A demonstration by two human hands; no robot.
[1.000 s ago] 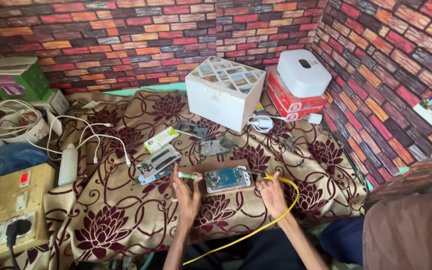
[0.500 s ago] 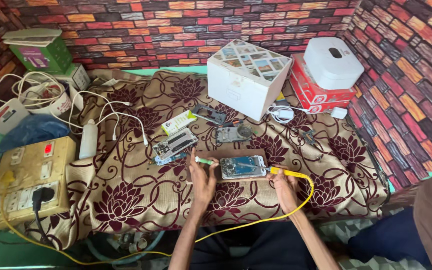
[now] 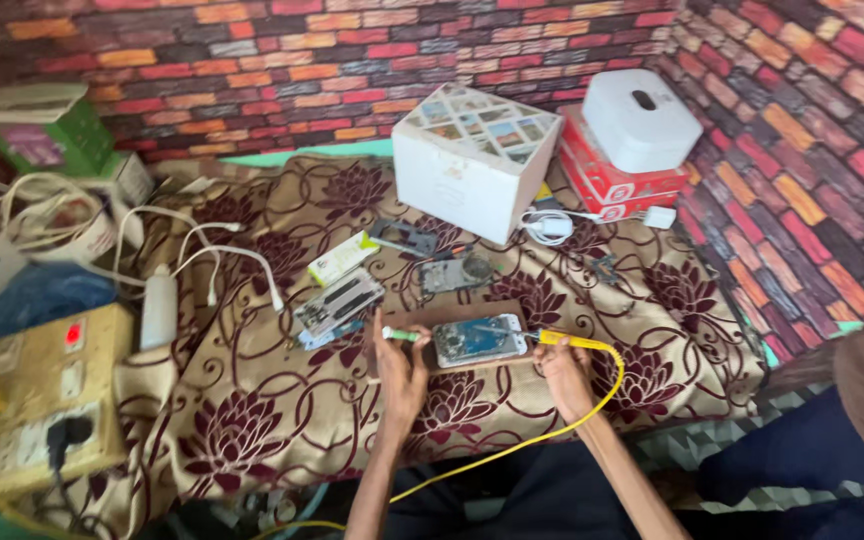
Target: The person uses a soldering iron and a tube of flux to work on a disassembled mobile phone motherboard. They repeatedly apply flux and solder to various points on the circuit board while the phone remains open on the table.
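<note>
Opened phone (image 3: 479, 340) lies flat on a brown board (image 3: 452, 318) on the floral cloth (image 3: 252, 420), long axis left–right, between both hands. Left hand (image 3: 401, 365) pinches a green-tipped tool (image 3: 399, 335) at the phone's left end; right hand (image 3: 564, 375) fingers wrap the yellow soldering iron (image 3: 562, 340), tip toward the phone's right end. Versus earlier, hands and phone unchanged, view shifted – open cloth toward the near edge, parts crowd behind.

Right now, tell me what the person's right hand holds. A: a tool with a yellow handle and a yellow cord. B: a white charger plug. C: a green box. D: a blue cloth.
A: the right hand grips the yellow-handled tool, tip towards the opened phone, with its yellow cord looping back to the person.
</note>
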